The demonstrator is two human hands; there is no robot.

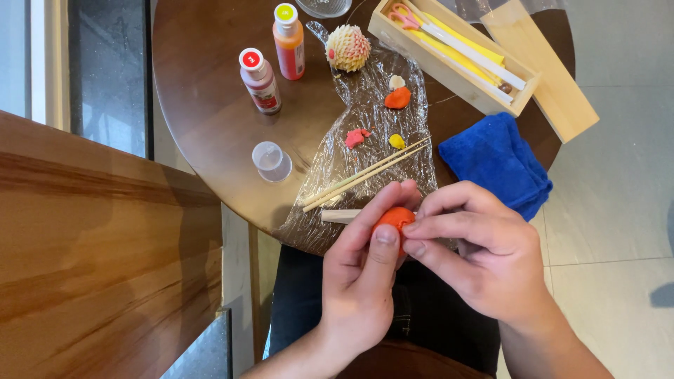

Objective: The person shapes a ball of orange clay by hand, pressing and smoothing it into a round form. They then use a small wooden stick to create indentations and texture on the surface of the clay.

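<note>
A: What are the hands doing?

B: Both hold a small round lump of orange clay [394, 219] just above the near edge of the round dark wooden table [203, 105]. The left hand [365, 270] cups it, thumb pressed on its front; the right hand [484, 256] pinches its right side with the fingertips. Both are closed on the lump.

A: What lies near them?

B: A crumpled sheet of clear plastic film [365, 140] lies on the table. On it lie two thin wooden sticks [365, 175], a flat pale wooden tool [340, 215], and small bits of red [356, 137], yellow [397, 141] and orange clay [397, 97].

A: Farther off?

B: A folded blue cloth [495, 161] sits to the right, an open wooden box with scissors [449, 52] behind it, and two paint bottles [274, 63] plus a small clear plastic cup [271, 161] to the left.
</note>
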